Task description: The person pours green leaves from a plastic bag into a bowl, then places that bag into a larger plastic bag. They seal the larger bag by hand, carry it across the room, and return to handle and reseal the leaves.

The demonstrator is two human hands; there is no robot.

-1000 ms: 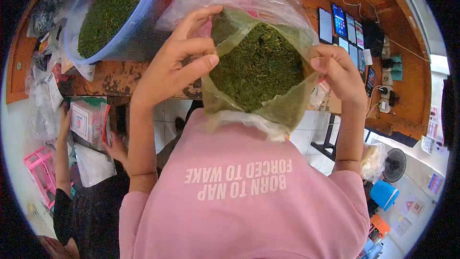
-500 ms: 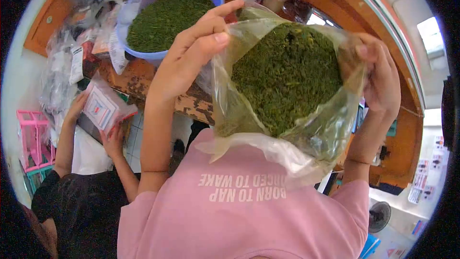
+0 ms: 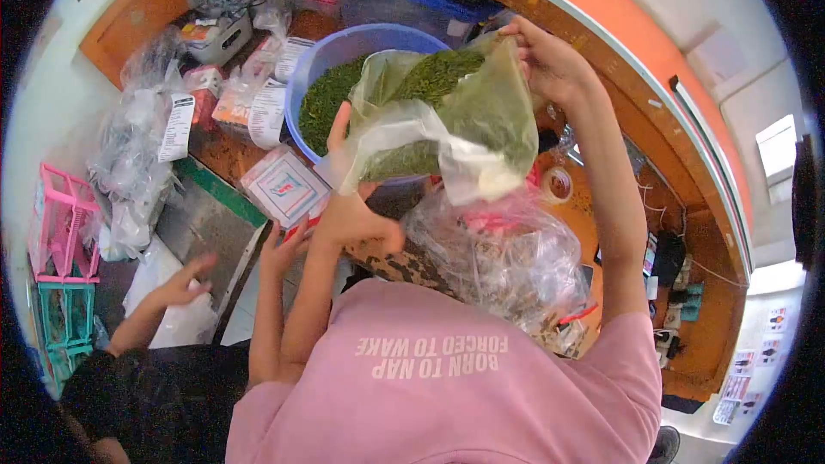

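A clear plastic bag of green shredded leaves [image 3: 447,116] is held up tilted, its lower left side in front of the blue tub. My left hand [image 3: 357,219] grips the bag's left side, fingers partly hidden by the plastic. At the bag's upper right corner, my right hand [image 3: 546,60] is closed on the plastic. Behind the bag stands the blue tub [image 3: 296,90], with more green leaves [image 3: 331,101] inside.
Left of me, a co-worker's hand [image 3: 285,249] touches a white packet [image 3: 286,189]; their other hand [image 3: 185,283] is spread. Wrapped parcels [image 3: 249,103] lie behind, left of the tub. Clear plastic bags [image 3: 516,249] lie below the held bag. Tape [image 3: 557,183] sits right.
The bag has moved left and tipped from facing me to lying in front of the tub. My left hand is lower. One of the co-worker's hands has left the packet.
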